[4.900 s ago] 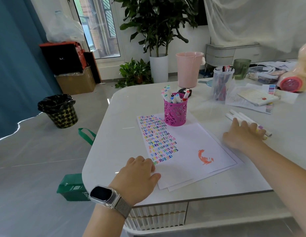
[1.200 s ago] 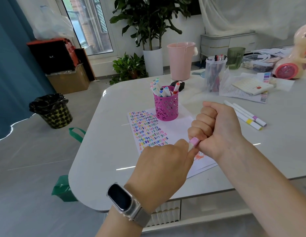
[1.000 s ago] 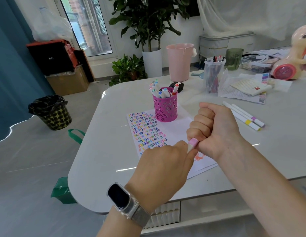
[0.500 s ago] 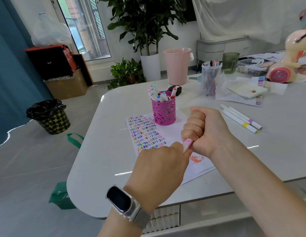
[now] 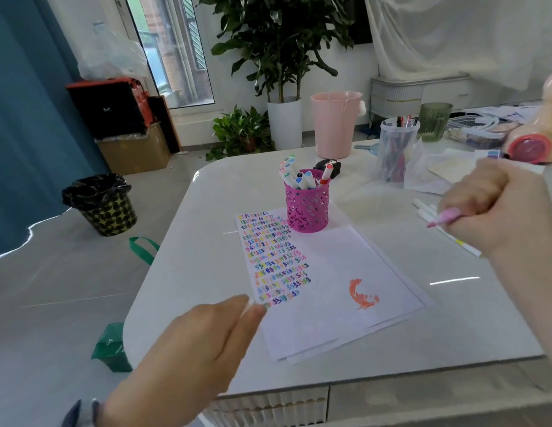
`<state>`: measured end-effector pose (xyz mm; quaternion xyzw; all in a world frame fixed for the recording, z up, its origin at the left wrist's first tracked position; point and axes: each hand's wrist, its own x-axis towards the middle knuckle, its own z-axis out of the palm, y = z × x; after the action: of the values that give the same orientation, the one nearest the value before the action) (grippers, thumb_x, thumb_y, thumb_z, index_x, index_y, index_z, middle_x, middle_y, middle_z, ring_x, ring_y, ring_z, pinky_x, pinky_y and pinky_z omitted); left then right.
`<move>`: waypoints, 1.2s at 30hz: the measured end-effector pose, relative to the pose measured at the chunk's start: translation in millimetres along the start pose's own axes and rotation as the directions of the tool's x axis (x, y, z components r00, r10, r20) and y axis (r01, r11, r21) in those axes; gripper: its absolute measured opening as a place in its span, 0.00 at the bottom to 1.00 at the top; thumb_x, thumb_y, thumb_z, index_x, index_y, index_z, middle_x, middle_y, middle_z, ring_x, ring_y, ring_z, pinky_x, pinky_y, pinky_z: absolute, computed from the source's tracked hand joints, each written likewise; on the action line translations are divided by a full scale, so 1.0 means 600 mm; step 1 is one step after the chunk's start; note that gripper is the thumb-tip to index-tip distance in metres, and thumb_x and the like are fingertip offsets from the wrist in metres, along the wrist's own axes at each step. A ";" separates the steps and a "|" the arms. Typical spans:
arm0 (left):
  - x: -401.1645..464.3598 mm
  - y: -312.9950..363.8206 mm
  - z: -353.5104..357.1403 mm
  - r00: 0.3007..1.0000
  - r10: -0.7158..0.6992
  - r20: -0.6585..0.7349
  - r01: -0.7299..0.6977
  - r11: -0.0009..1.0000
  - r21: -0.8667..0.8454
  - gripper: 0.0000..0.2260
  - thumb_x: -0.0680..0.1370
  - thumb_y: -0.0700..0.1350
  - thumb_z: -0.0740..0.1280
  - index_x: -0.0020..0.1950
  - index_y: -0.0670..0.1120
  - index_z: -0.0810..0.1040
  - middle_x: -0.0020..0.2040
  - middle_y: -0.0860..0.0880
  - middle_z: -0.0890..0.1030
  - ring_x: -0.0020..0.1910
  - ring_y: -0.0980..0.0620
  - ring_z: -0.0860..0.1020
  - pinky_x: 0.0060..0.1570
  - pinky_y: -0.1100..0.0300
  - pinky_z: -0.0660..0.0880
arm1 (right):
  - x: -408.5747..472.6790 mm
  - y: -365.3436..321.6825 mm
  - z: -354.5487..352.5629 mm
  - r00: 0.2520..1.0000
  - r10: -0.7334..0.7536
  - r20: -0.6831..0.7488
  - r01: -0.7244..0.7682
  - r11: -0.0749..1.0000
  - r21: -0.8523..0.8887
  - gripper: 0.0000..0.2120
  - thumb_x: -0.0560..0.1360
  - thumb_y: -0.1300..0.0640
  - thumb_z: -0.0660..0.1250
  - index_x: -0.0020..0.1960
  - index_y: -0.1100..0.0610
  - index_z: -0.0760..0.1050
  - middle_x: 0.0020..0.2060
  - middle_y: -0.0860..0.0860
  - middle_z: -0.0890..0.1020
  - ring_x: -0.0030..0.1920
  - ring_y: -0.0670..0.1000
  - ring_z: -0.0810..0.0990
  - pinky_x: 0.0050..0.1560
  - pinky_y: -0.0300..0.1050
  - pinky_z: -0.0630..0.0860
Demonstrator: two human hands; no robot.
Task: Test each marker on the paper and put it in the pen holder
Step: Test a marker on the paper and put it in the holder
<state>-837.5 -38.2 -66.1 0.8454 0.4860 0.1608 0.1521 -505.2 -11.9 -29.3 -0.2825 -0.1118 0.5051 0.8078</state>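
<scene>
My right hand (image 5: 496,211) grips a pink marker (image 5: 444,217) in a fist at the right, its bare tip pointing left above the table. My left hand (image 5: 188,349) hovers at the paper's near left corner and pinches the marker's white cap (image 5: 248,307) between thumb and fingers. The white paper (image 5: 327,278) carries rows of small coloured marks and an orange scribble. Behind it stands the magenta pen holder (image 5: 307,209) with several markers in it. White markers (image 5: 428,212) lie on the table under my right hand.
The white table (image 5: 200,241) has a rounded left corner. A clear cup of pens (image 5: 397,149), a green cup (image 5: 435,120), papers and a pink toy (image 5: 530,146) crowd the back right. A pink bin (image 5: 334,124) and plants stand behind.
The hands, joined at the marker's cap before, have pulled apart. My right hand went right with the uncapped marker; my left hand went down and left with the cap.
</scene>
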 end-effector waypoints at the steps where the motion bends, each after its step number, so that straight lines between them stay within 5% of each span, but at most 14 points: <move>1: 0.009 0.001 0.004 1.000 -0.015 -0.018 0.015 1.000 0.003 0.26 0.68 0.67 0.40 0.37 0.47 0.64 0.32 0.47 0.78 0.31 0.50 0.74 0.38 0.59 0.72 | -0.011 0.016 -0.003 0.999 0.053 0.000 -0.053 0.998 -0.027 0.21 0.58 0.63 0.66 0.24 0.52 0.52 0.17 0.48 0.53 0.18 0.48 0.51 0.21 0.38 0.50; 5: 0.044 0.012 0.031 0.996 0.049 -0.075 -0.043 0.996 0.073 0.21 0.71 0.65 0.40 0.37 0.50 0.61 0.30 0.47 0.74 0.32 0.46 0.76 0.42 0.49 0.74 | -0.034 0.089 0.011 0.981 0.175 -0.088 -0.181 0.981 -0.067 0.23 0.74 0.59 0.57 0.24 0.51 0.51 0.18 0.47 0.51 0.18 0.47 0.49 0.21 0.36 0.48; 12: 0.052 0.040 0.052 0.995 0.097 -0.018 -0.094 0.988 0.120 0.19 0.73 0.65 0.42 0.36 0.52 0.58 0.28 0.48 0.69 0.32 0.46 0.72 0.37 0.53 0.71 | -0.032 0.110 0.004 0.960 0.273 -0.060 -0.276 0.959 -0.059 0.24 0.76 0.57 0.59 0.24 0.52 0.55 0.18 0.46 0.54 0.17 0.46 0.52 0.20 0.36 0.50; 18: 0.040 0.013 0.049 0.998 -0.029 0.050 0.020 0.982 0.185 0.16 0.79 0.59 0.48 0.36 0.52 0.57 0.34 0.49 0.73 0.35 0.48 0.74 0.44 0.54 0.74 | -0.035 0.114 0.011 0.987 0.159 0.007 -0.154 0.967 -0.205 0.12 0.80 0.54 0.60 0.42 0.58 0.75 0.25 0.48 0.76 0.19 0.41 0.71 0.17 0.31 0.61; 20: 0.038 0.004 0.045 0.994 -0.075 0.083 0.059 0.983 0.172 0.16 0.80 0.58 0.48 0.37 0.52 0.59 0.38 0.50 0.77 0.38 0.50 0.78 0.47 0.53 0.74 | -0.038 0.120 0.013 0.983 0.176 0.047 -0.165 0.969 -0.182 0.17 0.81 0.50 0.58 0.48 0.60 0.80 0.31 0.52 0.82 0.30 0.47 0.82 0.23 0.34 0.72; 23: 0.037 -0.001 0.042 0.988 -0.102 0.115 0.082 0.982 0.168 0.16 0.80 0.58 0.49 0.38 0.51 0.61 0.40 0.51 0.78 0.40 0.51 0.79 0.48 0.53 0.75 | -0.038 0.135 0.015 0.977 0.183 0.106 -0.146 0.946 -0.290 0.28 0.81 0.46 0.53 0.38 0.61 0.84 0.32 0.56 0.79 0.30 0.50 0.78 0.30 0.41 0.74; 26: 0.039 0.001 0.044 0.989 -0.090 0.120 0.072 0.986 0.151 0.16 0.80 0.58 0.49 0.38 0.50 0.62 0.41 0.50 0.78 0.41 0.50 0.79 0.49 0.52 0.75 | -0.033 0.155 0.015 0.973 0.208 0.103 -0.129 0.852 -0.508 0.38 0.81 0.42 0.46 0.28 0.61 0.82 0.20 0.54 0.69 0.22 0.49 0.61 0.28 0.39 0.56; 28: 0.040 0.003 0.045 0.989 -0.076 0.123 0.059 0.989 0.137 0.16 0.80 0.58 0.49 0.38 0.50 0.62 0.41 0.50 0.78 0.40 0.50 0.79 0.48 0.51 0.75 | -0.029 0.168 0.012 0.961 0.249 0.122 -0.138 0.809 -0.571 0.38 0.81 0.39 0.46 0.33 0.62 0.83 0.19 0.54 0.72 0.20 0.48 0.63 0.24 0.37 0.56; 32: 0.039 0.002 0.045 0.989 -0.059 0.133 0.040 0.989 0.143 0.17 0.80 0.58 0.50 0.36 0.51 0.60 0.39 0.51 0.78 0.39 0.50 0.78 0.47 0.52 0.75 | -0.033 0.189 0.010 0.941 0.297 0.160 -0.093 0.685 -0.722 0.22 0.77 0.42 0.62 0.44 0.60 0.84 0.34 0.55 0.84 0.29 0.47 0.79 0.23 0.35 0.70; 34: 0.038 0.002 0.045 0.986 -0.062 0.155 0.037 0.987 0.156 0.18 0.80 0.58 0.50 0.35 0.50 0.61 0.37 0.51 0.76 0.39 0.50 0.77 0.47 0.53 0.74 | -0.037 0.201 0.004 0.945 0.266 0.189 0.004 0.570 -0.822 0.08 0.71 0.53 0.74 0.39 0.58 0.82 0.28 0.51 0.79 0.26 0.45 0.74 0.21 0.34 0.66; 36: 0.039 0.001 0.044 0.980 -0.066 0.187 0.036 0.986 0.162 0.18 0.81 0.58 0.50 0.35 0.50 0.62 0.35 0.52 0.74 0.39 0.50 0.77 0.46 0.54 0.74 | -0.040 0.217 -0.005 0.955 0.234 0.182 0.076 0.402 -0.912 0.10 0.67 0.56 0.78 0.33 0.57 0.77 0.20 0.47 0.71 0.20 0.45 0.64 0.18 0.32 0.59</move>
<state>-814.9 -21.0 -86.7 0.8536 0.5020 0.0358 0.1348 -613.1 8.7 -103.3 -0.6065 -0.4686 0.4348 0.4728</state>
